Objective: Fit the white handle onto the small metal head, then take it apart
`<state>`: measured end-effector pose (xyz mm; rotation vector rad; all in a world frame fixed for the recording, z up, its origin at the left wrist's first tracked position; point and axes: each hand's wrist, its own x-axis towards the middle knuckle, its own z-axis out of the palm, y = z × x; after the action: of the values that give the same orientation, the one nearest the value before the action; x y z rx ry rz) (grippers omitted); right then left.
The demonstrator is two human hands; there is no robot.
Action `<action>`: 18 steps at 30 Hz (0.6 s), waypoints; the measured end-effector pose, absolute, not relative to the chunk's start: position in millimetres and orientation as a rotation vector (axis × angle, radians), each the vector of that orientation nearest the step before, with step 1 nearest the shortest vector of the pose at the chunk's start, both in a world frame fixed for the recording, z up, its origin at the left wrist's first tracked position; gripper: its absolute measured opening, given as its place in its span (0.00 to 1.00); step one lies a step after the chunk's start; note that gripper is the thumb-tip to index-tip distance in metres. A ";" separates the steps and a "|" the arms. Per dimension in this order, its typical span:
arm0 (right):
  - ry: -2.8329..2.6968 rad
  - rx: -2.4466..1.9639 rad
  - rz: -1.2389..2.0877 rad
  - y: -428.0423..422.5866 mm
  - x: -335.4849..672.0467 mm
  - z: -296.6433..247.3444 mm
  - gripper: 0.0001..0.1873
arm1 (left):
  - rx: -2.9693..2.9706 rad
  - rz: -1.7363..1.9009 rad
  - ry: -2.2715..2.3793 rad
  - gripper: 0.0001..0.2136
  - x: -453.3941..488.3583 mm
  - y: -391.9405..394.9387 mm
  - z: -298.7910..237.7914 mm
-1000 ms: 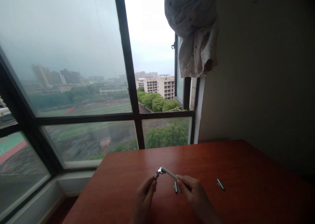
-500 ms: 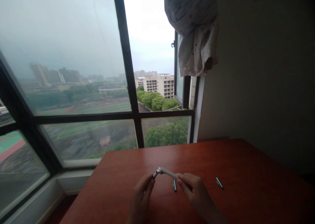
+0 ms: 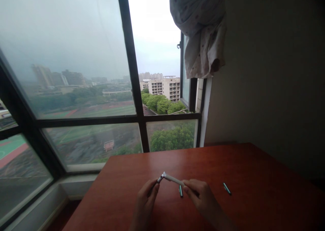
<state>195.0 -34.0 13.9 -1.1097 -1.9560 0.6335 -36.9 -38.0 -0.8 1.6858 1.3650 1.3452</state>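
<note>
Above the table, my left hand (image 3: 147, 195) pinches the lower end of a slim silver-and-dark piece (image 3: 160, 178). My right hand (image 3: 199, 192) has its thumb and fingers closed on the end of a pale grey rod (image 3: 174, 180). The two pieces meet at a shallow peak between my hands; whether they are joined or only touching, I cannot tell. Just left of my right fingertips, a small green-and-white slim piece (image 3: 180, 191) lies on the tabletop. Another green-and-white piece (image 3: 226, 188) like it lies farther right.
The reddish-brown table (image 3: 142, 166) stretches under both hands to the windows. A dark window frame (image 3: 88, 122) borders its far side, with one pane open. Bunched curtain cloth (image 3: 200, 31) hangs at the upper right, beside a shaded wall (image 3: 259, 82).
Both hands keep almost the same place and grip. The silver-and-dark piece looks turned very slightly at the peak; nothing else has visibly moved.
</note>
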 end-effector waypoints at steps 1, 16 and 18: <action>-1.965 -1.111 0.633 -33.6 195.3 14.1 0.15 | 1.684 1.348 1.364 0.17 -36.4 -38.4 -0.3; -2.014 -1.127 0.579 -33.8 199.7 16.3 0.16 | 1.679 1.348 1.404 0.19 -33.9 -40.4 0.2; -2.014 -1.136 0.574 -33.6 200.5 17.1 0.15 | 1.680 1.356 1.392 0.18 -31.9 -41.5 2.7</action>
<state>200.5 -33.6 17.1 -1.1362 -2.0136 0.5740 -31.9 -41.5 2.7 1.6799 1.3919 1.3558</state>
